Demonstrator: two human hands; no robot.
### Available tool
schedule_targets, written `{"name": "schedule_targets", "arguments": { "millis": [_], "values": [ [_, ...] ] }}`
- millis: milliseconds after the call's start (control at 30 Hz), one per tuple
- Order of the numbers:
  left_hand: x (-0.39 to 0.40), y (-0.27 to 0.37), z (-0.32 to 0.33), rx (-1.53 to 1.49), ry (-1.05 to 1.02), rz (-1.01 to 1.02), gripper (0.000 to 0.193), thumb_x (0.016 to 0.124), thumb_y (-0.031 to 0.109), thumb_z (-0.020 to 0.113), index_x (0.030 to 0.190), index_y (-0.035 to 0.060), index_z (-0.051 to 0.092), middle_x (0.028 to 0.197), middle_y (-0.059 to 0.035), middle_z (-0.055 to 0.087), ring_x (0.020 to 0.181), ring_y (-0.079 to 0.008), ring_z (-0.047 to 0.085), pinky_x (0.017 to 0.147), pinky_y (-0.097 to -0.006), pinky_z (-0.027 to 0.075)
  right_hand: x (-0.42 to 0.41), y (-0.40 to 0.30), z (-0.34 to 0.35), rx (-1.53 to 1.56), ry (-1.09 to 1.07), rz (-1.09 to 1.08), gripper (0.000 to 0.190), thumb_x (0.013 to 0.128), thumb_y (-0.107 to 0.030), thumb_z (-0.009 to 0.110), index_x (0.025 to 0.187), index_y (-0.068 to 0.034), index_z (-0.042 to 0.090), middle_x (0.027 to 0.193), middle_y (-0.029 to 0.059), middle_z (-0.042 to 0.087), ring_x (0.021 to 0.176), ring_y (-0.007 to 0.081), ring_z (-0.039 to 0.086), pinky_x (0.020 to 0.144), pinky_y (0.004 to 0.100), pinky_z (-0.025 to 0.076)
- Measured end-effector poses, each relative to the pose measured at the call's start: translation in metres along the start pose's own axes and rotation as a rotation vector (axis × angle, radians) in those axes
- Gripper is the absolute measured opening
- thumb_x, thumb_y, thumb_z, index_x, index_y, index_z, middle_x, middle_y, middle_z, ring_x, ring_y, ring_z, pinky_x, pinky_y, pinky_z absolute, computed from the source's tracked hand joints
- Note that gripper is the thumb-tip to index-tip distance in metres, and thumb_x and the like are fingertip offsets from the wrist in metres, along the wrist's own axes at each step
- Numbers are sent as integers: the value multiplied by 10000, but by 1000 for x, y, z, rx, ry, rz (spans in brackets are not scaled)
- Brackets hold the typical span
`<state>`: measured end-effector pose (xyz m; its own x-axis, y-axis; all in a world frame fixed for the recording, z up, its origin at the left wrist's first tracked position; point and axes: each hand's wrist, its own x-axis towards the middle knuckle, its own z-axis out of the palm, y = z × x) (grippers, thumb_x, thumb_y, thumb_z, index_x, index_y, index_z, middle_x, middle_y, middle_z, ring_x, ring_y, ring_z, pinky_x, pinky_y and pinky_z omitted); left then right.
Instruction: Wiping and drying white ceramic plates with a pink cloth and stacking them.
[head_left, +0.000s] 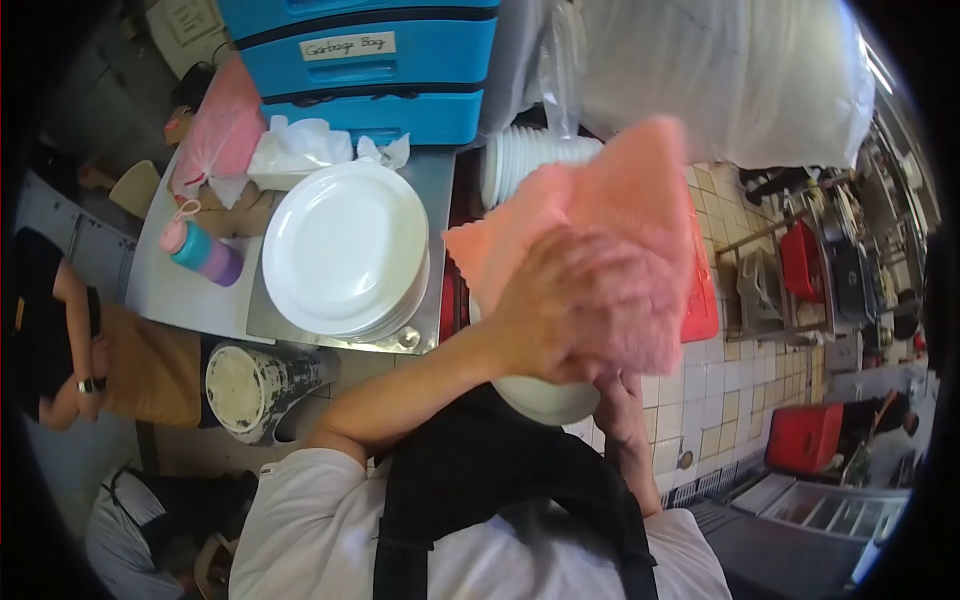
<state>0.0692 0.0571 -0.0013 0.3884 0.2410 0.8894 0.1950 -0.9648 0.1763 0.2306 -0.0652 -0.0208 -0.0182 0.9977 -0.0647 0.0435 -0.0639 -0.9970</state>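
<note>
My left hand (551, 300), blurred, holds a pink cloth (637, 195) in front of my black apron (480, 465). Below the cloth, the rim of a white plate (551, 401) shows, with the rest of it covered. My right hand (619, 397) grips this plate at its right edge, and its fingers are partly hidden by the cloth. To the left, a stack of white oval plates (345, 247) stands on a steel-topped table (431, 300). More white dishes (525, 154), standing on edge in a row, are behind the cloth.
A red crate (697, 277) lies partly behind the cloth. Blue drawers (367, 75), tissues (300, 150) and a water bottle (202, 255) are on the left. A worn white bucket (240, 390) stands below, near another person (67, 330). Metal racks (817, 270) line the right.
</note>
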Motion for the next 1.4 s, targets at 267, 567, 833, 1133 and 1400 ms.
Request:
{"name": "schedule_targets", "arguments": {
  "millis": [267, 567, 833, 1133, 1400],
  "values": [
    [-74, 7, -39, -1695, 184, -1602, 714, 789, 424, 651, 1308, 6, 396, 1245, -178, 497, 1142, -280, 494, 973, -390, 396, -33, -31, -7, 452, 404, -96, 682, 848, -389, 542, 1330, 36, 313, 1209, 207, 502, 1046, 328, 559, 879, 475, 472],
    [-58, 59, -109, -870, -203, -1281, 409, 793, 156, 698, 1141, -9, 561, 1170, -134, 553, 1088, -224, 528, 932, -331, 411, 4, -30, 45, 136, 234, -247, 871, 879, -398, 552, 1456, -69, -11, 1439, 207, 264, 1284, 329, 354, 1000, 418, 372],
    [-69, 49, -96, -269, -369, -202, 497, 739, 192, 582, 1200, 12, 535, 1281, -162, 490, 1189, -334, 468, 1009, -444, 360, -8, -19, 87, 531, 266, 18, 503, 889, -126, 429, 1363, -23, 295, 1226, 129, 486, 1087, 220, 518, 912, 354, 443],
    [-19, 38, -78, -340, -359, -453, 609, 718, 197, 602, 1307, 154, 457, 1355, -99, 413, 1291, -297, 350, 1052, -411, 301, -50, -10, 84, -104, 269, -121, 489, 867, -172, 534, 1306, -38, 366, 1198, 126, 496, 1062, 235, 510, 859, 345, 439],
    [-16, -11, -114, -322, 31, -968, 432, 763, 166, 655, 1144, -7, 548, 1017, -133, 631, 937, -278, 613, 854, -332, 464, -42, -55, 73, 371, 428, -226, 582, 735, -186, 509, 1248, 67, 403, 1096, 187, 532, 938, 281, 577, 774, 381, 495]
  ]
}}
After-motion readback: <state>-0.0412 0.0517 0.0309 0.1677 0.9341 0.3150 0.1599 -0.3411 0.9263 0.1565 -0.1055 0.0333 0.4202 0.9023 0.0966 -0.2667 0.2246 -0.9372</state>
